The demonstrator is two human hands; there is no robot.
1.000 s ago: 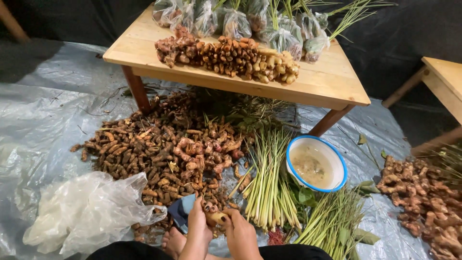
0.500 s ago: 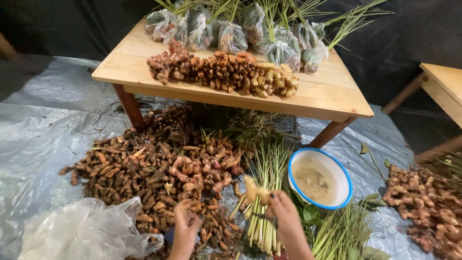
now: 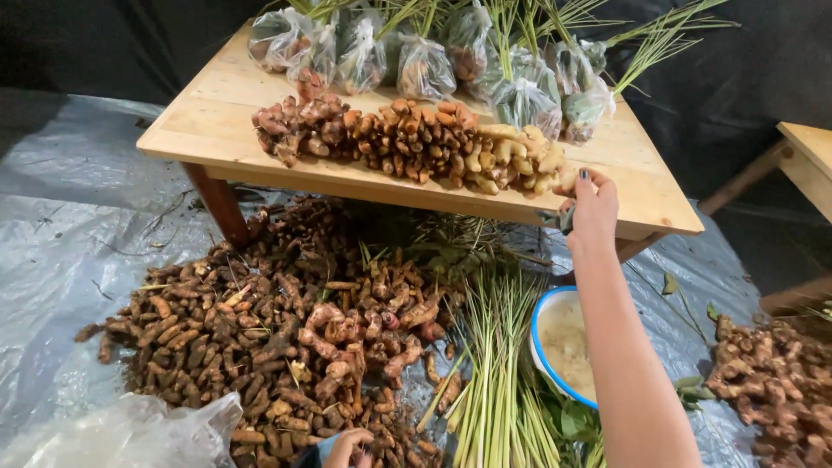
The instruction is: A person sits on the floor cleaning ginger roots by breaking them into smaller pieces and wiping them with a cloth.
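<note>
Grey plastic sheeting (image 3: 61,260) covers the floor in front of me, running under a low wooden table (image 3: 217,130) and off toward a dark backdrop at the far side. At the lower left lies a crumpled clear bag (image 3: 130,433). Beside it, a big heap of brown roots (image 3: 260,338) spreads across the sheeting, reaching into the shadow under the table. My left hand (image 3: 347,448) shows only at the bottom edge, resting on that heap; I cannot tell whether it is open or holding anything. On the table a long row of cleaned roots (image 3: 407,143) runs across the top, darker at the left and pale yellow at the right end. Behind the row stand clear bags (image 3: 416,65) with roots and green stalks inside. On the floor, lemongrass stalks (image 3: 498,373) lie bundled just right of the heap. Next comes a blue-rimmed bowl (image 3: 548,312) holding pale cloudy liquid. My right hand (image 3: 591,208) reaches to the row's pale end, fingers curled closed around a small dark thing I cannot make out. Far right, another root pile (image 3: 771,381) lies near a second table (image 3: 810,152).
</note>
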